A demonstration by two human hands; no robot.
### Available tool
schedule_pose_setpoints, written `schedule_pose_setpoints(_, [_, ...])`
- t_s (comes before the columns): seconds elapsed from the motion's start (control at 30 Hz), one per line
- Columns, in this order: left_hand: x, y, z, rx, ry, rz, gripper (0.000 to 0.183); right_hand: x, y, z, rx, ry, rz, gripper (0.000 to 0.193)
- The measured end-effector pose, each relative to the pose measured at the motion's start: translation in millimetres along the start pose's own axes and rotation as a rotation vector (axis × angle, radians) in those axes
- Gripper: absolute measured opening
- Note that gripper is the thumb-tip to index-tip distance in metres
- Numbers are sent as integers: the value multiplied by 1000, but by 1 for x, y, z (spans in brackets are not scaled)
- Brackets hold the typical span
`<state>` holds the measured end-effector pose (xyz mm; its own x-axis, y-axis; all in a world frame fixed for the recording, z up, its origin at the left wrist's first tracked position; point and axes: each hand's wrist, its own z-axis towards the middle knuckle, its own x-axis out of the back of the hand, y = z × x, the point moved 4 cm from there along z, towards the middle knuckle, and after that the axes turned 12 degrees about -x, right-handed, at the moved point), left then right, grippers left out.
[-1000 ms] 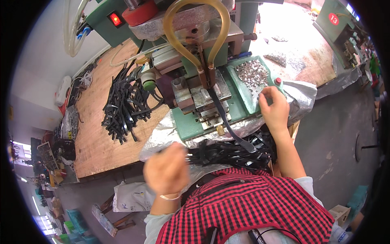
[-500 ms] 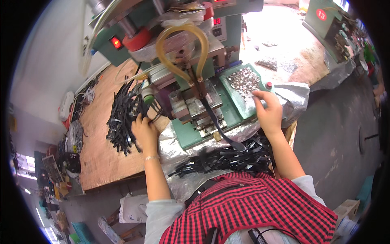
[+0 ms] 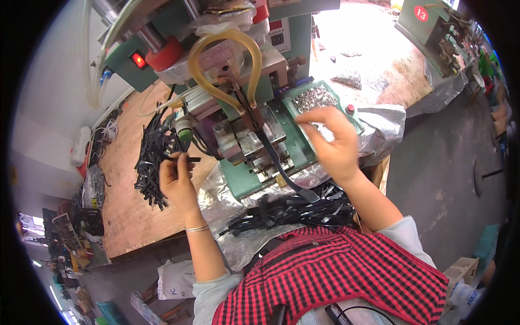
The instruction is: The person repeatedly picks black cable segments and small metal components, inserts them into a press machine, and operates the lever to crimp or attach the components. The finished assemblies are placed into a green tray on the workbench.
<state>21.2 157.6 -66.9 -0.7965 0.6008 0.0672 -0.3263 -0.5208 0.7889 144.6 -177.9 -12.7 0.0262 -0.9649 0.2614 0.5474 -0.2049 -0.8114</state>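
Near the pile of black straps (image 3: 153,162) on the left, my left hand (image 3: 179,189) is closed on one black strap (image 3: 194,159), whose end sticks out to the right past the fingers. My right hand (image 3: 337,149) is raised in front of the small-parts tray (image 3: 355,123), thumb and fingertips pinched together toward the press. What sits in that pinch is too small to make out. Between my hands, another black strap (image 3: 276,162) runs from the metal jig (image 3: 265,134) under the copper-coloured tips down toward my lap. Small shiny metal pieces (image 3: 314,98) lie in the tray.
The green press (image 3: 246,181) stands ahead, a yellow hose (image 3: 230,35) looping over its jig. More black straps (image 3: 292,212) lie at the front edge by my apron. Silver foil (image 3: 382,127) covers the bench edge on the right. Another green machine (image 3: 425,32) stands far right.
My right hand has come away from the metal pieces, moving left toward the jig. My left hand has drawn back slightly from the pile with a strap in its fingers. The view has shifted a little.
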Motion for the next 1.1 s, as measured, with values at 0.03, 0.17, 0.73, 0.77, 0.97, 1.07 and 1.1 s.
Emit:
schedule_pose_setpoints(0.03, [-6,-7,-2,40,-29,-9,13,-16,-8,9,16,-19,64,14])
schedule_pose_setpoints(0.17, [-7,-15,-28,118,11,-25,19,-62,-1,8,-295,-54,433,25])
schedule_pose_setpoints(0.73, [-95,149,-46,-1059,-404,226,29,-35,-35,14,-353,-369,497,56])
schedule_pose_setpoints(0.77, [-104,145,-48,-1090,-403,219,28,-31,-14,22,-383,-315,438,51])
schedule_pose_setpoints(0.97, [-116,132,-45,-1163,-408,135,27,31,120,23,-432,239,76,37])
schedule_pose_setpoints(1.07, [-115,130,-45,-1151,-412,141,28,30,99,-2,-358,81,-162,20])
schedule_pose_setpoints(1.1, [-114,128,-47,-1135,-411,135,27,28,104,-7,-251,15,-385,14])
